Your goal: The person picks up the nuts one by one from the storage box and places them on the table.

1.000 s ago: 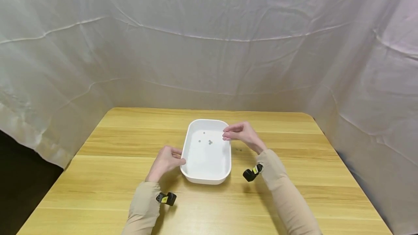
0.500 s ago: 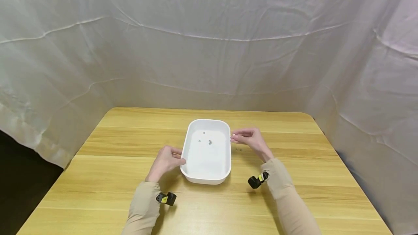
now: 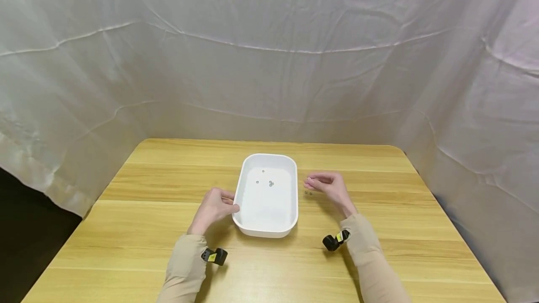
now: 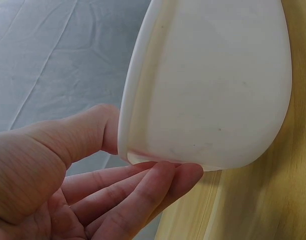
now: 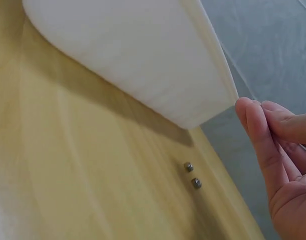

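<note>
A white rectangular tray [image 3: 265,214] stands on the table with several small metal nuts [image 3: 271,183] on its floor. My left hand [image 3: 212,209] grips its left wall, thumb at the rim and fingers against the outside, as the left wrist view also shows. Just off the tray's right side, my right hand [image 3: 331,188] pinches a small ring-like nut [image 3: 309,179] between thumb and fingertips; the fingers mostly cover it in the right wrist view. Below those fingertips, two more nuts [image 5: 196,183] lie close together on the wood.
The light wooden table [image 3: 168,167] extends around the tray on every side. Grey fabric [image 3: 269,83] hangs behind and at both sides of it. A small black camera [image 3: 335,241] sits on each wrist.
My right hand has drawn back from over the tray's right rim, moving right and toward me, and stays pinched near the two nuts on the table. My left hand and the tray stay put.
</note>
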`<state>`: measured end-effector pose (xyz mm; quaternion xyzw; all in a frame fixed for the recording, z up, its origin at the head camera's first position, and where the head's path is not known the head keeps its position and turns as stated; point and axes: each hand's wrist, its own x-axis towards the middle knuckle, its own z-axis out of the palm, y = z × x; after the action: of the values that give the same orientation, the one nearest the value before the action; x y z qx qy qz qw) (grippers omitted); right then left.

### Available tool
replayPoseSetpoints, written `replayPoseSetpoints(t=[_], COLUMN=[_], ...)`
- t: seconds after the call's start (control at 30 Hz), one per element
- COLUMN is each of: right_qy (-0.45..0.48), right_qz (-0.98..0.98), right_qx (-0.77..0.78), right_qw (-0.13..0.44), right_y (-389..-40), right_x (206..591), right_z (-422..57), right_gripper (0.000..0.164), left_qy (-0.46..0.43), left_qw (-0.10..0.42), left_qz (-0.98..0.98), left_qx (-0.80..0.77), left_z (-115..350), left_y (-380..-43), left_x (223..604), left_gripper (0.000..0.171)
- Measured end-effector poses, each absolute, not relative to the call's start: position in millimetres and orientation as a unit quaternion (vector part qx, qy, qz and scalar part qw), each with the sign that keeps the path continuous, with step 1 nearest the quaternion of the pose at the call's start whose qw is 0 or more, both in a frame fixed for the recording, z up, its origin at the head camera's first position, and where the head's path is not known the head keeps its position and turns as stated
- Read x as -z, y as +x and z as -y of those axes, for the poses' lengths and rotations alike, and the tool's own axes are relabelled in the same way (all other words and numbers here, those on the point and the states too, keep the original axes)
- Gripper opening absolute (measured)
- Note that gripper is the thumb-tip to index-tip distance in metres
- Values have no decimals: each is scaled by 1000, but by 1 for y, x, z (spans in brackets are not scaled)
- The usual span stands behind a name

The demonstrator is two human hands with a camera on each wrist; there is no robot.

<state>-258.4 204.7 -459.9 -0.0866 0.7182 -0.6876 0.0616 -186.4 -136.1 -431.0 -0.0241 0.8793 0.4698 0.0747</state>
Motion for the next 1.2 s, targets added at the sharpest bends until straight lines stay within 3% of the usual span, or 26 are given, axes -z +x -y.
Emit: replayPoseSetpoints(t=[0.63, 1.2], right_qy=[-17, -46], right_qz=[-727, -833], right_qx=[686, 547], right_qw=[27, -69], right_y=[-251, -251], right_x=[484, 503], right_z=[-222, -224], right_gripper=[38, 22], left_qy=[-21, -23], left_qw=[77, 72], left_qz=[-884, -883], left_qx=[-461, -464], left_z=[136, 136], left_y=[-186, -187], left_x=[428, 431], left_gripper=[38, 36])
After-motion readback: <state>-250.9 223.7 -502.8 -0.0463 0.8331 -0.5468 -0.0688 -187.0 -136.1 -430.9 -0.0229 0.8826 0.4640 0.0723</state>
